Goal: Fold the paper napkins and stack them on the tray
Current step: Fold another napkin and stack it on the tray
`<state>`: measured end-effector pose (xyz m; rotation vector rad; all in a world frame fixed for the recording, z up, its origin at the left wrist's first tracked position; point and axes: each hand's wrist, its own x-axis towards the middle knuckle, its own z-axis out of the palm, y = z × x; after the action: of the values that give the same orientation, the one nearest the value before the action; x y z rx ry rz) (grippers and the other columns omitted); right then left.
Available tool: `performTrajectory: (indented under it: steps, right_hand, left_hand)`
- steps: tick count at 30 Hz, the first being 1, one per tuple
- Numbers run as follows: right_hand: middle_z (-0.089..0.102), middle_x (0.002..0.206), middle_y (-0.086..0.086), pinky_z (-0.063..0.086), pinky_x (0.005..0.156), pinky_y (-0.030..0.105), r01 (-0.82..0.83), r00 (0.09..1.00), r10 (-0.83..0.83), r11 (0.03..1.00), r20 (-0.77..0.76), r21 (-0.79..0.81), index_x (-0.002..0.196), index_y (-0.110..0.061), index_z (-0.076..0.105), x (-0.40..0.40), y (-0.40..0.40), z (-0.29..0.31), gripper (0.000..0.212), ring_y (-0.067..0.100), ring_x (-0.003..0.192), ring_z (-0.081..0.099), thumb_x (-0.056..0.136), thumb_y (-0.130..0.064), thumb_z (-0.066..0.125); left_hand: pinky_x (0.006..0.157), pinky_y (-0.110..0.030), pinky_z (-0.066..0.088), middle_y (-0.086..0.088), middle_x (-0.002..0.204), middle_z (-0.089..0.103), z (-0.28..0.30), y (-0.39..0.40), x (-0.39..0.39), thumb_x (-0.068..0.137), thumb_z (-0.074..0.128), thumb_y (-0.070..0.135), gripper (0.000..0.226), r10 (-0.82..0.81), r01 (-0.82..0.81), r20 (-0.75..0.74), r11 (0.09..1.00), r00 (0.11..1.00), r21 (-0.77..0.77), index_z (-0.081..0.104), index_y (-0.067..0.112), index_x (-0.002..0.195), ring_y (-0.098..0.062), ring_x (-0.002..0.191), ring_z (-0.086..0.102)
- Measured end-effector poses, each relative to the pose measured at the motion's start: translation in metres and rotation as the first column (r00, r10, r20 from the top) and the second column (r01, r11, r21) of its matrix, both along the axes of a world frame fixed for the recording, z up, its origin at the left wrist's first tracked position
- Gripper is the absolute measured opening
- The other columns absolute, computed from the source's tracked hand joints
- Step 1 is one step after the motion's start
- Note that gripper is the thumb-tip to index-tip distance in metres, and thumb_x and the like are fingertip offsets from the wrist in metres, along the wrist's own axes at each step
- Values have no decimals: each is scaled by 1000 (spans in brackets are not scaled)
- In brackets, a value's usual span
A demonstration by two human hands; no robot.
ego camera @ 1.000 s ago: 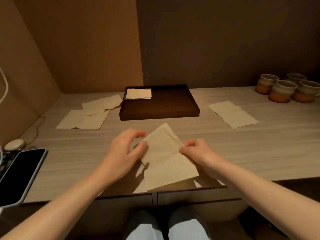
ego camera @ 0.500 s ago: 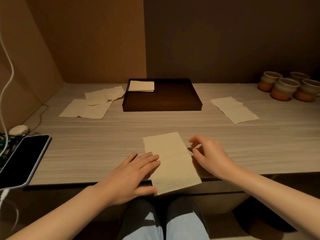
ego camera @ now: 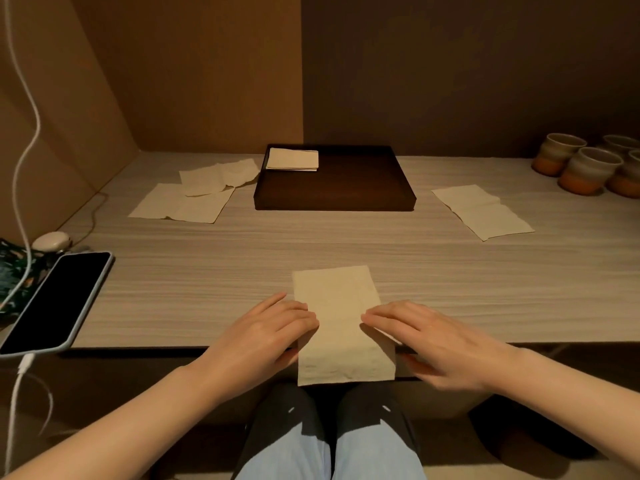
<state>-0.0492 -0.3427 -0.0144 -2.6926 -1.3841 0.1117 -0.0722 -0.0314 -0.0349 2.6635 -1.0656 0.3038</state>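
1. The napkin (ego camera: 341, 323) lies at the table's (ego camera: 346, 244) near edge, its long axis running away from the person and its near end overhanging.
2. The left hand (ego camera: 266, 332) and right hand (ego camera: 440, 341) rest flat, fingers spread, on opposite sides, equally near.
3. The tray (ego camera: 346, 202) sits straight beyond.

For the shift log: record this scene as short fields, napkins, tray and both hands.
napkin in work: long napkin at table's near edge, its near end overhanging
left hand: flat on its left edge
right hand: flat on its right edge
tray: holds folded stack in far-left corner
unfolded left of tray: two overlapping
unfolded right of tray: one
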Motion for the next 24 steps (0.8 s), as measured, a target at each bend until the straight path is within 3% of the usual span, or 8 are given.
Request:
performTrajectory:
  steps: [5, 9, 12, 15, 17, 20, 22, 24]
  right_hand:
    - [56, 132, -3, 50, 97, 29, 27, 995, -36, 995, 92, 97, 137, -21, 51, 9, 5, -8, 48, 10, 121, 50, 93, -40, 50]
    - [61, 122, -10, 50, 93, 26, 169, 985, -157, 950, -69, 261, 136, -26, 52, 12, 9, -6, 46, 0, 111, 54, 93, -42, 50]
    - [63, 119, -11, 51, 87, 21, 376, 921, -290, 837, -261, 397, 133, -29, 53, 14, 18, -6, 43, -7, 99, 56, 91, -32, 58]
    - [68, 80, -6, 52, 67, 27, 538, 841, -412, 703, -350, 465, 112, -26, 62, 18, 35, -3, 22, 3, 73, 62, 91, -34, 59]
    - [68, 69, -4, 49, 61, 19, 647, 762, -492, 622, -422, 442, 116, -22, 61, 23, 42, -3, 25, 2, 65, 63, 93, -31, 63]
    - [71, 67, -3, 50, 65, 20, 723, 688, -559, 577, -462, 380, 118, -16, 63, 29, 48, -4, 30, 4, 66, 66, 92, -30, 65]
    - [70, 63, -4, 46, 62, 18, 746, 664, -579, 555, -473, 368, 116, -17, 64, 32, 51, -4, 28, 2, 64, 64, 90, -28, 66]
    - [69, 63, -6, 44, 61, 17, 758, 650, -600, 546, -466, 355, 113, -20, 65, 33, 53, -4, 25, 1, 64, 63, 89, -27, 67]
  left_hand:
    - [114, -28, 27, 9, 119, 63, 1, -1, -1, 89, 50, 39, 37, 36, -39, -48, 998, 998, -45, 61, 23, 120, -4, 114, 53]
    - [99, -19, 40, 18, 114, 59, 4, -3, -3, 91, 50, 43, 33, 157, -217, -241, 945, 958, -244, 60, 32, 121, 6, 111, 49]
    - [85, -14, 43, 20, 106, 59, 8, -9, 2, 88, 60, 34, 24, 258, -396, -369, 840, 893, -372, 65, 35, 112, 7, 102, 53]
    - [73, -12, 42, 18, 83, 65, 14, -18, 9, 85, 66, 18, 22, 357, -537, -437, 734, 826, -416, 68, 39, 85, 3, 88, 58]
    - [69, -12, 40, 13, 65, 65, 17, -25, 13, 83, 69, 17, 26, 410, -599, -458, 680, 788, -423, 61, 38, 68, 1, 78, 60]
    - [77, -14, 42, 14, 59, 64, 19, -32, 14, 82, 72, 21, 8, 461, -649, -467, 627, 755, -431, 66, 26, 84, 10, 74, 58]
    - [86, -20, 43, 14, 57, 64, 16, -33, 17, 82, 72, 22, 25, 477, -654, -452, 618, 753, -436, 71, 13, 106, 9, 75, 60]
    - [98, -32, 43, 13, 57, 66, 14, -33, 17, 83, 71, 25, 37, 483, -646, -434, 629, 761, -433, 67, 14, 118, 5, 76, 61]
